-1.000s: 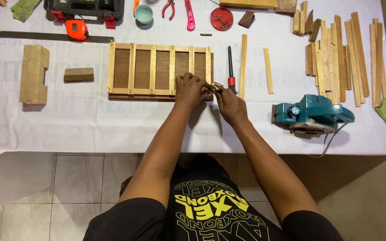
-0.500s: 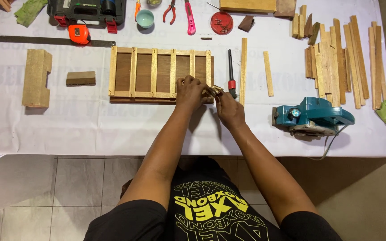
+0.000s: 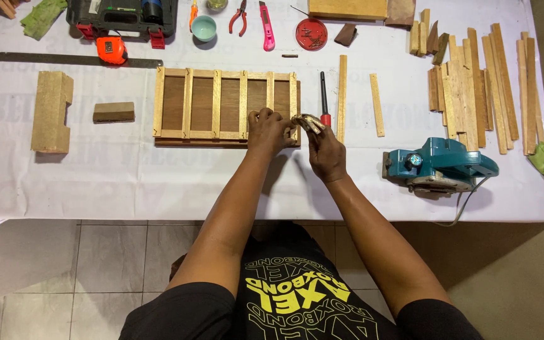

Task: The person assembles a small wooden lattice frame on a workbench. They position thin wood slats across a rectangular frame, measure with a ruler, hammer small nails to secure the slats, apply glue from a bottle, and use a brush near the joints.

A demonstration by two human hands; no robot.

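Under my left hand (image 3: 268, 129) the slatted frame (image 3: 225, 107) is bare, matt wood, pale slats over a darker smooth panel. At my right fingertips (image 3: 306, 123) the small piece looks like glossy metal. Beyond them, the screwdriver (image 3: 323, 101) has a dark metal shaft, lying on a white matt tablecloth (image 3: 127, 176).

A small woodworking shop set up on a table (image 3: 127, 182) under a white cloth, over a tiled floor (image 3: 64, 277). Just left of the fingers (image 3: 266, 119) lies a slatted wooden frame (image 3: 225, 107); to their right, an electric planer (image 3: 439, 167) and a heap of wood strips (image 3: 473, 88). Beyond the fingers are pliers (image 3: 239, 16), a pink cutter (image 3: 266, 25), an orange tape measure (image 3: 111, 50), a steel ruler (image 3: 64, 60) and a red dish of screws (image 3: 311, 33).
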